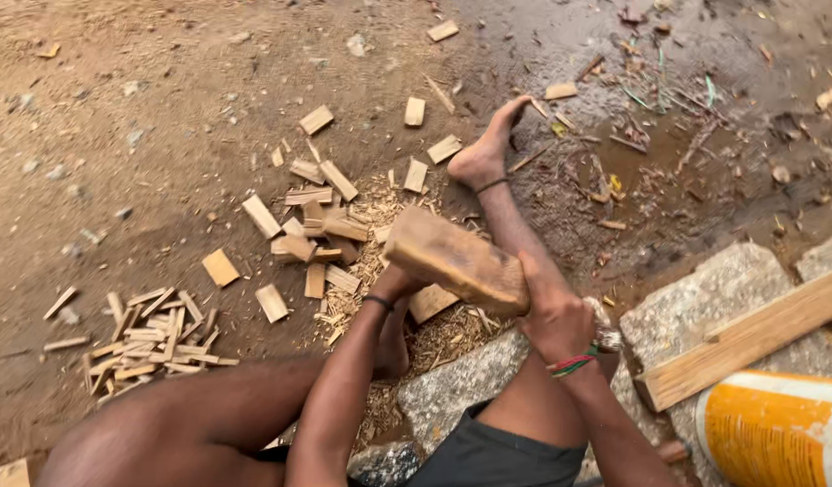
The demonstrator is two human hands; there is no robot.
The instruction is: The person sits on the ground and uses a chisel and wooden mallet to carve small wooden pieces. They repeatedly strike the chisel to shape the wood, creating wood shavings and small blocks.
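Hands come first. The right hand [551, 302] wraps tight around one end of a big wooden block [456, 260]. The block is held up off the ground, tilted, with its other end pointing far and left. A red and green band [574, 363] sits on that wrist. The left hand [396, 281] is under the block, and the block hides its fingers, so I cannot tell if it is open or closed. A thin black band [378, 302] goes around the left wrist.

Just below the block lies a flat wood piece [431, 302] on a bed of shavings [393, 334]. The person's bare foot [490, 149] reaches far out past the block, with a dark anklet just above it.

Near the person is a grey stone [456, 388] that they sit by. To the right, a long plank [749, 338] rests across another stone [704, 298]. An orange and white container [776, 428] lies at the near right corner.

To the left of the hands, short wood pieces [312, 225] are scattered on the brown dirt. Farther left, thin little sticks [154, 338] lie in a loose heap. The ground on the far right [668, 171] looks dark and wet.
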